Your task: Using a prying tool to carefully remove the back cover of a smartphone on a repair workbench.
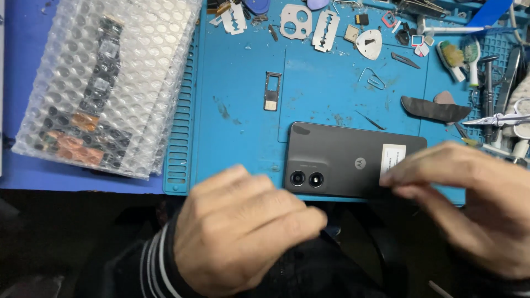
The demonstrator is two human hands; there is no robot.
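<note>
The grey phone [353,160] lies face down at the near edge of the blue work mat [243,99], camera lenses pointing up, likely so its back stays easy to reach. Just beyond the phone, the small card tray [272,91] sits out on the mat, apart from it. Far off to the phone's left rests a bubble-wrap bundle [105,83] with a dark part inside, seemingly padded for safety. Beyond the phone, razor blades [326,30] and picks are scattered; to its right lie brushes [461,58] and scissors [499,118].

The right hand [475,204] is at the phone's right end, fingertips pinched together by the white sticker [393,158]; whether they grip anything, I cannot tell. The left hand [243,232] hovers just in front of the lenses, fingers curled loosely, holding nothing visible.
</note>
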